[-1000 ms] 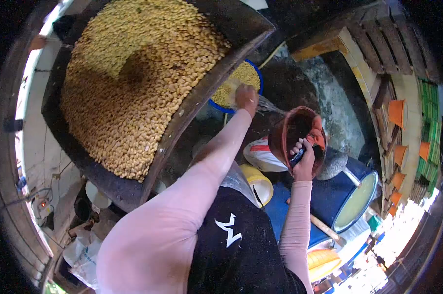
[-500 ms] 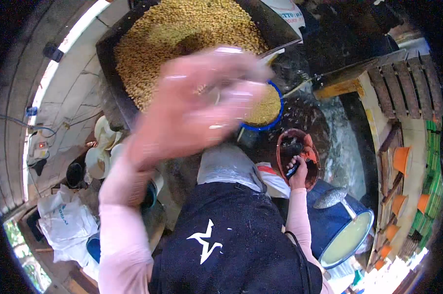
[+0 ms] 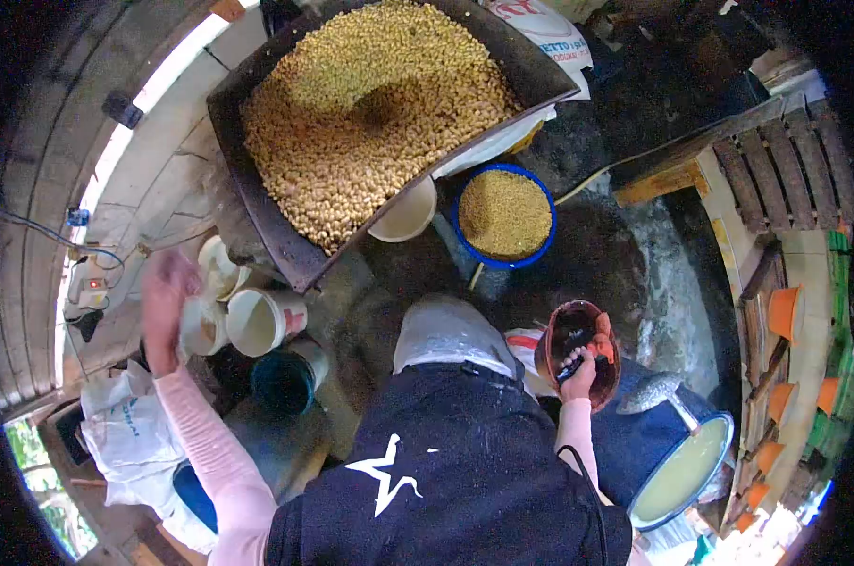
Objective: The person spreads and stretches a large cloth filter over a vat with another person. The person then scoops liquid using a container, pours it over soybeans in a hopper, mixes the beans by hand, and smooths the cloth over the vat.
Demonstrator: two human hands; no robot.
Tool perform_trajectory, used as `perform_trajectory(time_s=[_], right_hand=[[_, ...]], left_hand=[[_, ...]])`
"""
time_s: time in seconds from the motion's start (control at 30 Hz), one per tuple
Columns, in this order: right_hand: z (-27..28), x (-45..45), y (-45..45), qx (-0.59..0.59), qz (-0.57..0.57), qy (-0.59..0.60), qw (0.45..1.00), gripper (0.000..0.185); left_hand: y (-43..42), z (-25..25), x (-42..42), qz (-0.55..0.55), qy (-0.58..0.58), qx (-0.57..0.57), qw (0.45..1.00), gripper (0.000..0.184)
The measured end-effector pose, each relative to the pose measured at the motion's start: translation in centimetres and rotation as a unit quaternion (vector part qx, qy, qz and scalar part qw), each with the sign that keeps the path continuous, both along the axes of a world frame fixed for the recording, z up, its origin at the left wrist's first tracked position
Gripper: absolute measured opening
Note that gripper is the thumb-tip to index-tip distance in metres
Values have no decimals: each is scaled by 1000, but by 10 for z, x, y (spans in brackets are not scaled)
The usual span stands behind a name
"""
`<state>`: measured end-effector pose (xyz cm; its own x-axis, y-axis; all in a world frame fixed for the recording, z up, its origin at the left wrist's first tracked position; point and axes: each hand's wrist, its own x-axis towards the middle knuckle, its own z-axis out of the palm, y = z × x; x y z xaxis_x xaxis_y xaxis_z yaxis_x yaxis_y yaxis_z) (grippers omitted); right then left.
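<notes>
My right hand (image 3: 579, 374) is closed at the near side of a reddish-brown bucket (image 3: 552, 351), gripping what looks like its dark handle. Orange-red material shows beside the fingers, and the bucket's inside is dark. My left hand (image 3: 169, 300) is raised out to the left, nearest the pale buckets, smeared by motion so its fingers cannot be made out. Ahead stands a large dark metal hopper (image 3: 257, 212) heaped with pale beans (image 3: 389, 123), with a hollow in the middle. Below its edge are a white basin (image 3: 406, 215) and a blue-rimmed tub (image 3: 458, 223) of yellowish grains.
A white bucket (image 3: 257, 321) and a dark teal bucket (image 3: 284, 381) stand at left, near white sacks (image 3: 130, 429). At right, a metal scoop (image 3: 649, 394) lies by a blue drum (image 3: 597, 429) of pale liquid. Orange bowls (image 3: 784, 313) line the right side.
My left hand has swung from in front of the hopper to the far left, uncovering the beans and basin. My right hand and the reddish-brown bucket have come slightly closer to my body.
</notes>
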<state>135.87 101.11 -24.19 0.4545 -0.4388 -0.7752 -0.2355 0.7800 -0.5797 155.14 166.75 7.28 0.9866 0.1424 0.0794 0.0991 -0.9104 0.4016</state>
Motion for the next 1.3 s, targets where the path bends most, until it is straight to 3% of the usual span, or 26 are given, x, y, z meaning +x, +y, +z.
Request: perform_trajectory(time_s=[0.03, 0.07, 0.1, 0.17, 0.23, 0.3, 0.37, 0.53, 0.77, 0.83, 0.93, 1.0, 1.13, 1.2, 1.3], right_hand=[[3, 1, -1, -24, -10, 6, 1000, 16], [24, 8, 10, -39, -21, 20, 999, 15], [23, 6, 8, -34, -17, 17, 999, 14], [19, 3, 5, -23, -24, 3, 999, 14], [17, -4, 7, -52, -28, -19, 998, 14], [20, -7, 9, -80, -34, -41, 995, 14], [32, -12, 14, -32, -73, -39, 996, 15], [47, -18, 30, -48, -109, -17, 993, 14], [53, -41, 55, -44, -167, 18, 985, 14], [43, -53, 56, -30, -176, 5, 984, 13], [37, -58, 62, -18, -184, -10, 983, 11], [40, -57, 67, -20, -186, -12, 982, 10], [41, -57, 70, -24, -188, 4, 982, 12], [40, -58, 68, -29, -192, 10, 981, 13], [41, -56, 69, -12, -192, -3, 981, 13]], left_hand=[[-37, 39, 23, 113, -43, -116, 986, 16], [-61, 55, 44, 14, -202, 79, 976, 15], [-106, 79, 59, 1, -214, -18, 977, 14], [-148, 73, 103, -163, -210, -184, 946, 15], [-181, 45, 152, -341, -152, -170, 912, 14], [-212, 3, 195, -455, -146, -51, 877, 14], [-240, -27, 223, -447, -36, 2, 894, 25], [-272, -77, 269, -458, -77, -2, 885, 21], [-271, -86, 278, -474, -27, -13, 880, 34], [-271, -89, 279, -473, -15, 18, 881, 33], [-272, -95, 278, -472, -59, -33, 879, 33], [-274, -87, 276, -466, 25, -44, 883, 30], [-271, -118, 288, -489, 47, -90, 866, 27], [-272, -118, 285, -474, 32, -128, 871, 25], [-279, -100, 274, -457, 34, -93, 884, 25]])
